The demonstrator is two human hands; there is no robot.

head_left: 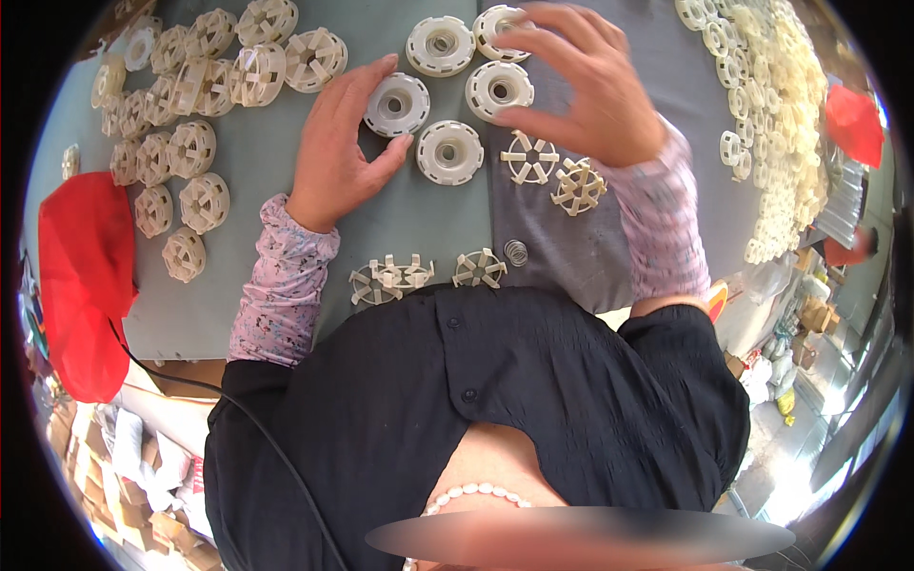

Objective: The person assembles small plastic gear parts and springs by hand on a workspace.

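Observation:
My left hand (pixel 335 150) curves its fingers and thumb around the edge of a white round plastic housing (pixel 397 105) on the table. My right hand (pixel 595 90) is spread, fingers and thumb apart; its fingertips reach over a far housing (pixel 502 33), partly hidden. Its thumb tip lies at the lower edge of another housing (pixel 500 91). Two more housings, a far one (pixel 440 46) and a near one (pixel 450 152), stand beside these. Metal coil springs show in several of their centres. Below my right hand lie two spoked cream plastic pieces, one flat (pixel 529 158) and one raised (pixel 579 187).
Rows of cream wheel-shaped assemblies (pixel 205 202) fill the table's left side. Several spoked pieces (pixel 479 268) and a loose spring (pixel 516 252) lie close to my body. A large heap of pale rings (pixel 785 114) covers the right side. Red cloth (pixel 88 285) hangs at the left edge.

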